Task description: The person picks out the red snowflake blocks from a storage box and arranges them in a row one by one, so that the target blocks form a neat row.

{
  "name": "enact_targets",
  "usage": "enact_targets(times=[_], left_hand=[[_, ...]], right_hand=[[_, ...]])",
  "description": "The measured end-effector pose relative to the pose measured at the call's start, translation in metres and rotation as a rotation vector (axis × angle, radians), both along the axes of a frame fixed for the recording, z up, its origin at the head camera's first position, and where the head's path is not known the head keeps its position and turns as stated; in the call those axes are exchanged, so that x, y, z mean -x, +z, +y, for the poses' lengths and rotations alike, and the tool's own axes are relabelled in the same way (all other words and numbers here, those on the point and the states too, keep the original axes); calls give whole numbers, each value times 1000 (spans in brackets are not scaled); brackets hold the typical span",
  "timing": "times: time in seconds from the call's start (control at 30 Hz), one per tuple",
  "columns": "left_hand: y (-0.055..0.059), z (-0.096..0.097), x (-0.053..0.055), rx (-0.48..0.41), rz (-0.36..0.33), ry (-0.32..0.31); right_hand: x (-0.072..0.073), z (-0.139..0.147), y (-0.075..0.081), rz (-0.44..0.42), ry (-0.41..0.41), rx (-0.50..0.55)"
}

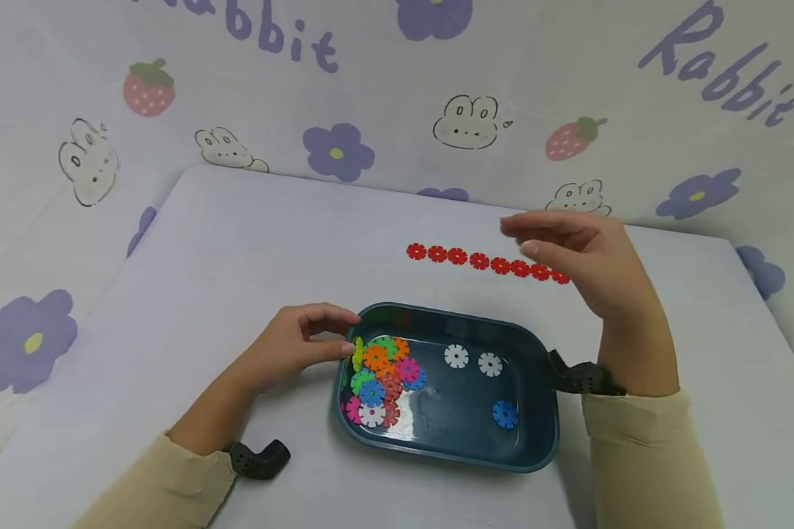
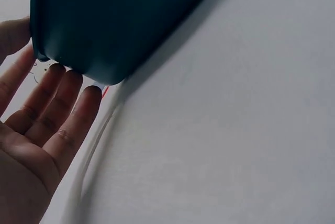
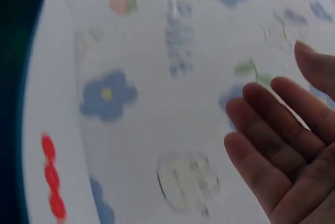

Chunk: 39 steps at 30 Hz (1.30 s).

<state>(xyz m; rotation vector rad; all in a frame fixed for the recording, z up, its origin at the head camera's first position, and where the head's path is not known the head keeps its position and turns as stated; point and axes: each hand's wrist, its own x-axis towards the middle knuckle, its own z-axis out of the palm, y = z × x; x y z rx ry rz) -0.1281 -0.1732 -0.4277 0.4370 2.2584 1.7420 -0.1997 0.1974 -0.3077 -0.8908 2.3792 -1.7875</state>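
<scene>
A dark teal plastic tray [image 1: 450, 441] sits on the table, with several colourful notched plastic discs [image 1: 376, 358] heaped at its left end. My left hand [image 1: 304, 334] holds the tray's left rim, thumb over the edge beside a yellow disc [image 1: 358, 354] standing on its side. In the left wrist view, the fingers [image 2: 63, 98] lie against the tray's outer wall. My right hand [image 1: 578, 253] hovers, fingers extended and nothing in it, near the right end of a row of red notched discs [image 1: 479, 261]. Its palm and spread thumb show in the right wrist view.
Two white discs [image 1: 456, 356] and a blue disc [image 1: 505, 414] lie apart on the tray's right side. The white table [image 1: 238, 242] meets a patterned cloth backdrop [image 1: 384, 95] behind the red row. Black straps [image 1: 259, 459] wrap both wrists.
</scene>
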Motion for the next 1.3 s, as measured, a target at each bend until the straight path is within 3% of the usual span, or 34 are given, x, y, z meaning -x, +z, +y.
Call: enact_targets(times=[0.17, 0.3, 0.43, 0.67, 0.87, 1.1, 1.3], left_hand=[[-1, 1, -1, -23, 3, 15], [-5, 2, -2, -71, -12, 11], [-7, 3, -2, -96, -24, 12], [-9, 5, -4, -117, -33, 24], [-7, 5, -6, -117, -34, 31], [-5, 5, -6, -113, -38, 38], [-7, 7, -5, -131, -40, 33]], right_hand=[[-9, -45, -5, -138, 294, -64], [-13, -73, -24, -293, 418, -229], [-14, -93, -42, -330, 501, -421], [-21, -117, -62, -218, 538, -730], [-29, -128, -76, -92, 544, -886], [-31, -132, -82, -22, 580, -883], [-29, -129, -85, -89, 600, -842]])
